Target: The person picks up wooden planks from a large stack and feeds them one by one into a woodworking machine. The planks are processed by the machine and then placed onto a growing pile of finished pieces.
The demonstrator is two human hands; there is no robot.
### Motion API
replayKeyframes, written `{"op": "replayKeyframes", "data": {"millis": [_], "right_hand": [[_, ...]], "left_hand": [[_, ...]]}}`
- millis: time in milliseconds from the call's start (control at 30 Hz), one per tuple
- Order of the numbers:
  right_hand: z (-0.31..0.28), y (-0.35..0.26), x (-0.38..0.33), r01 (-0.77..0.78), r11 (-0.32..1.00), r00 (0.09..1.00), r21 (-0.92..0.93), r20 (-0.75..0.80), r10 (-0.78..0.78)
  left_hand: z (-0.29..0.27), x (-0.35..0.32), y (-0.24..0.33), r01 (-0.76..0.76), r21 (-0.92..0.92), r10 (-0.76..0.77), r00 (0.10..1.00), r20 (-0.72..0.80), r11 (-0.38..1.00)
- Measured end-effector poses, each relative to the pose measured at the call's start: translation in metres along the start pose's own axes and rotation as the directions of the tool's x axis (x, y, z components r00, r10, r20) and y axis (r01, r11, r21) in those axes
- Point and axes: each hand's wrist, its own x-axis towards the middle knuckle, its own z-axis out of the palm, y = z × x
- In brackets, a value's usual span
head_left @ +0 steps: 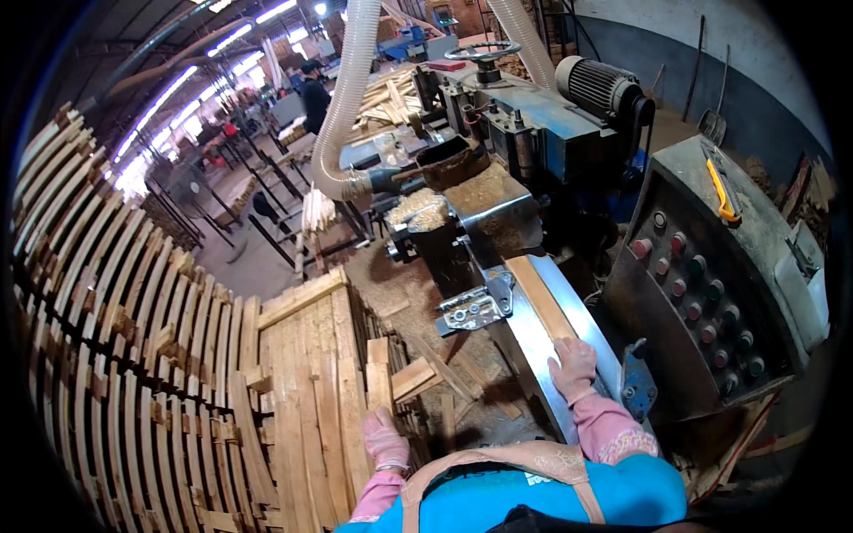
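Observation:
On the shiny metal bed (543, 362) of a woodworking machine lies a wooden strip (538, 296), its far end reaching under the machine's hood. My right hand (575, 368) is closed over the strip's near end, the thumb at its left side. Lower down, my left hand (386, 441) wears a pale pink glove. Its fingers are closed on the near end of a short wooden strip (379, 382), beside the stacked boards (306, 417). The underside of that grip is hidden.
A metal guide bracket (475, 308) borders the bed on the left. A control panel (702, 293) with several buttons stands right, a yellow utility knife (721, 191) on top. Tall stacks of strips (115, 346) fill the left. Offcuts (444, 369) litter the floor. A ribbed hose (342, 115) hangs behind.

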Motion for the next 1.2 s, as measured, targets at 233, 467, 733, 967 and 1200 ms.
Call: {"op": "replayKeyframes", "data": {"millis": [233,467,733,967,1200], "right_hand": [[0.045,0.0,0.074,-0.026,0.997,0.996,0.076,-0.086,0.033],[0.004,-0.154,0.023,-0.186,0.601,0.787,0.777,0.484,-0.382],[-0.058,-0.072,-0.096,-0.343,0.714,0.939,0.61,0.212,0.27],[-0.152,-0.032,-0.201,-0.474,0.869,0.844,-0.143,0.207,0.495],[-0.019,-0.007,-0.022,-0.364,0.93,0.902,-0.043,-0.265,0.341]], "left_hand": [[-0.015,0.034,-0.008,0.182,-0.202,-0.144,0.972,0.187,0.962],[-0.047,0.163,0.056,0.216,-0.713,-0.229,0.97,0.08,0.667],[-0.059,0.121,0.25,0.341,-0.936,0.325,0.898,0.296,-0.088],[0.11,0.043,0.151,0.449,-0.853,0.352,0.779,0.519,0.265],[0.042,0.06,0.14,0.069,-0.818,0.32,0.899,0.299,0.571]]}}
